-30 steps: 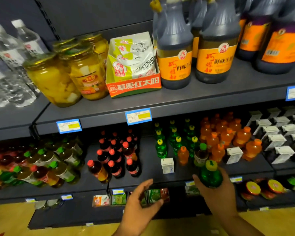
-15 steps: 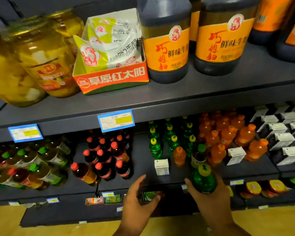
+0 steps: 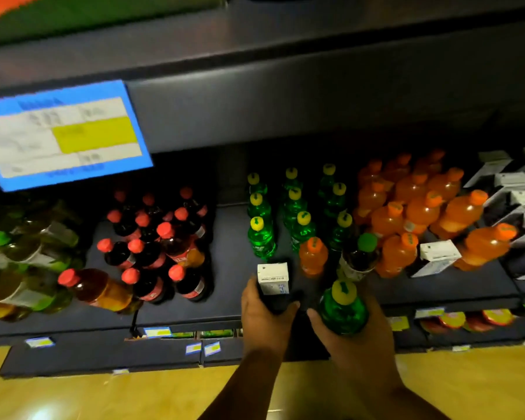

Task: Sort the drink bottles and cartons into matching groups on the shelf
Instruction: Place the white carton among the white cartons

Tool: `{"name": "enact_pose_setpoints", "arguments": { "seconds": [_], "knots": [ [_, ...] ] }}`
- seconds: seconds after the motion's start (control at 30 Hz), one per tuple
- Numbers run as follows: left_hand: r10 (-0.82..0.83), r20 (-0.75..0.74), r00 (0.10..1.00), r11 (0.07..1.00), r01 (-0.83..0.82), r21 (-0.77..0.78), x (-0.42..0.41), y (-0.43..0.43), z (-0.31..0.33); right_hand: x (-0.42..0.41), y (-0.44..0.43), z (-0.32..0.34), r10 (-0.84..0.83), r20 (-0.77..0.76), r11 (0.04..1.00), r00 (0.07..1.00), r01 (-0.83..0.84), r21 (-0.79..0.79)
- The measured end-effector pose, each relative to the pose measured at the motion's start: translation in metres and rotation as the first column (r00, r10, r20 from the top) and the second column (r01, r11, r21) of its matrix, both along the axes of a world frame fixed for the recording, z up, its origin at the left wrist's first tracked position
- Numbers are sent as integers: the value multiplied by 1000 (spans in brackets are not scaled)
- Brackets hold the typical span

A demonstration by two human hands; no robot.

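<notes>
My right hand [image 3: 353, 344] grips a green bottle with a yellow cap [image 3: 343, 307] in front of the shelf edge. My left hand [image 3: 264, 319] is closed around a small dark carton with a white top [image 3: 272, 278] standing on the shelf [image 3: 231, 292]. Behind them stand rows of green bottles [image 3: 297, 207]. A lone orange bottle [image 3: 313, 256] and a dark bottle with a green cap [image 3: 361, 256] stand at the front of those rows. The orange bottles [image 3: 419, 207] group to the right, with one white-topped carton [image 3: 437, 257] among them.
Red-capped dark bottles [image 3: 155, 237] and green-capped tea bottles [image 3: 28, 253] fill the left of the shelf. White-topped cartons [image 3: 519, 192] line the far right. The upper shelf's front [image 3: 285, 98] with a blue price tag [image 3: 61, 131] hangs overhead. A lower shelf [image 3: 455, 321] holds more goods.
The view has dropped and moved closer to the drinks shelf. My left hand rose from below the shelf edge and closed on the carton. My right hand still holds the green bottle.
</notes>
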State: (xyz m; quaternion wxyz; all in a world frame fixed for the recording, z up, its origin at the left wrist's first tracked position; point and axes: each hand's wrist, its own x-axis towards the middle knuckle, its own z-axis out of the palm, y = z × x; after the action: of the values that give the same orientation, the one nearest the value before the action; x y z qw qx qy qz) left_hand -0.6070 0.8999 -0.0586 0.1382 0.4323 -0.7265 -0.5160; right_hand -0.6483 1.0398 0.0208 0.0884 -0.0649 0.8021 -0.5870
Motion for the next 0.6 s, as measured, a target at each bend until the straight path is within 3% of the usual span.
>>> {"name": "enact_pose_setpoints", "arguments": {
  "seconds": [0.33,0.6],
  "knots": [
    [111,-92,990,985,-97,140,-36,-17,-36,6,-3,-53,-56,-47,989,997,62,137],
    [104,-129,986,984,-83,156,-37,-21,-52,-2,-6,-58,-87,20,993,996,85,87]
  ]
}}
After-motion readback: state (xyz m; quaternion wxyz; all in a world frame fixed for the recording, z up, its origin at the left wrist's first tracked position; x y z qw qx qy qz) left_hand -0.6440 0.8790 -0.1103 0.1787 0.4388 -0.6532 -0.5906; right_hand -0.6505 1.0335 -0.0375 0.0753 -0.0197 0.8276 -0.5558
